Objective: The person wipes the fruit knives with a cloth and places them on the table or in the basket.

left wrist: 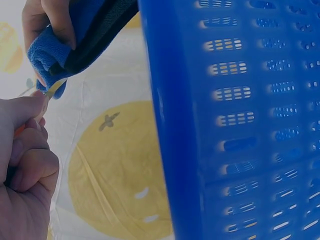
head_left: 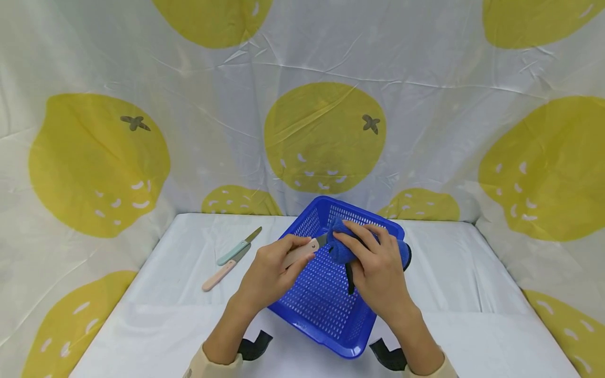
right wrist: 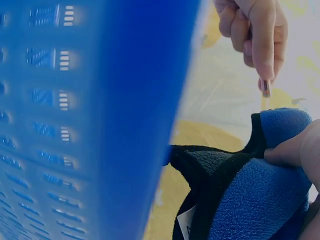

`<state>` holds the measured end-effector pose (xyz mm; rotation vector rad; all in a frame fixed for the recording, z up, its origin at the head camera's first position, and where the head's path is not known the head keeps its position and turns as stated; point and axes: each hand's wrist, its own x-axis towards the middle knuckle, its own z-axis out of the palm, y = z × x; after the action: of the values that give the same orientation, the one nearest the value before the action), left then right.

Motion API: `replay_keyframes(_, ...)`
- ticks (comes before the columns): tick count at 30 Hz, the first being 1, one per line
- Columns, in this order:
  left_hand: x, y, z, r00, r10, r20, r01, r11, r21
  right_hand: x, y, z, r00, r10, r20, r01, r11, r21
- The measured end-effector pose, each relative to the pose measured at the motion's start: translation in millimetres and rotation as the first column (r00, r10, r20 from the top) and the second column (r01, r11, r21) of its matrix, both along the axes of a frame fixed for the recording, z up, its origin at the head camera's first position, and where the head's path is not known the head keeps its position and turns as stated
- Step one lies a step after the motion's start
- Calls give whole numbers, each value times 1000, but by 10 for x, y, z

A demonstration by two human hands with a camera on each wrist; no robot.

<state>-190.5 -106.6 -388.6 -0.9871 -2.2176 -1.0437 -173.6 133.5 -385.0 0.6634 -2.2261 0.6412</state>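
Observation:
My left hand (head_left: 271,270) grips the pale pinkish handle of a knife (head_left: 300,253), held above the basket. The knife's blade runs into a blue cloth (head_left: 341,247) with black edging, which covers most of it. My right hand (head_left: 378,262) holds that cloth folded around the blade, fingers on top. In the right wrist view the cloth (right wrist: 250,200) hangs down with a white label, and the thumb presses on it. Below both hands stands a blue plastic basket (head_left: 312,320) with perforated walls; no other item shows inside it.
Left of the basket, two knives lie on the white table (head_left: 160,325): a mint-handled knife (head_left: 239,247) and a pink-handled knife (head_left: 226,269), their blades close together. A lemon-print curtain (head_left: 326,68) surrounds the table at the back and sides. Black straps hang at both wrists.

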Motion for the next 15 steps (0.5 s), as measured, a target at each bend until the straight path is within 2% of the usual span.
replay_keyframes(9,-6,-7,-8,1000,1,25,-1,1000,2,-110,144,-26,999,-41,-31,39,998,-51)
replay_keyframes(15,-4,-6,6,998,29,53,-29,1000,5,-225,301,-81,995,-95,-39,92,993,-75)
